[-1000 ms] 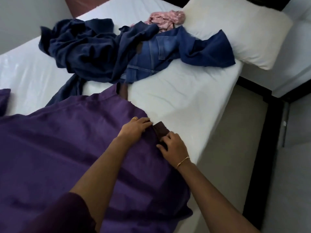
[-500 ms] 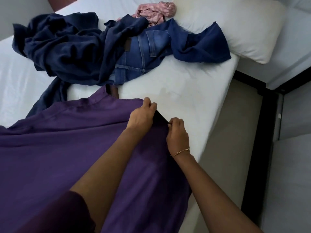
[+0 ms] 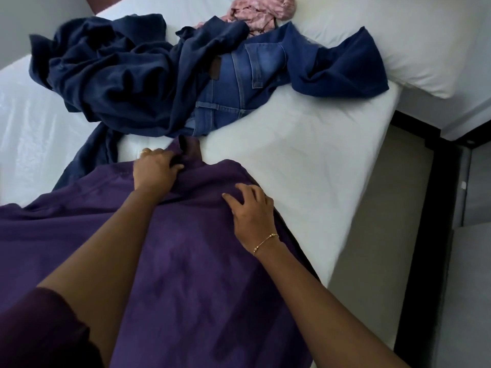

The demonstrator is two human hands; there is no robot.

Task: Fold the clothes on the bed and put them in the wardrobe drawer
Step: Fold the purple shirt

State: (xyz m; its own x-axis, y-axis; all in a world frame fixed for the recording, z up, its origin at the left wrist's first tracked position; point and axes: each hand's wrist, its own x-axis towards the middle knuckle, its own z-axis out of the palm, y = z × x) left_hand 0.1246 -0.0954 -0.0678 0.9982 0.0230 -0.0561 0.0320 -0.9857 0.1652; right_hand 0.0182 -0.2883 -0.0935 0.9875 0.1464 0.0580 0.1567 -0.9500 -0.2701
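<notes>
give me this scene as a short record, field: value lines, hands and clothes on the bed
left hand: fingers curled, gripping the purple garment near its far edge
right hand: fingers spread, pressing on the purple garment
unfolded pile: navy garment, jeans, pink cloth
surface: bed, white sheet
pillow: far right
wardrobe drawer: not in view

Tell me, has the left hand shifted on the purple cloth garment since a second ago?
Yes. The left hand left the right hand and went up the purple cloth garment to its top corner, closer to the blue denim jeans.
</notes>
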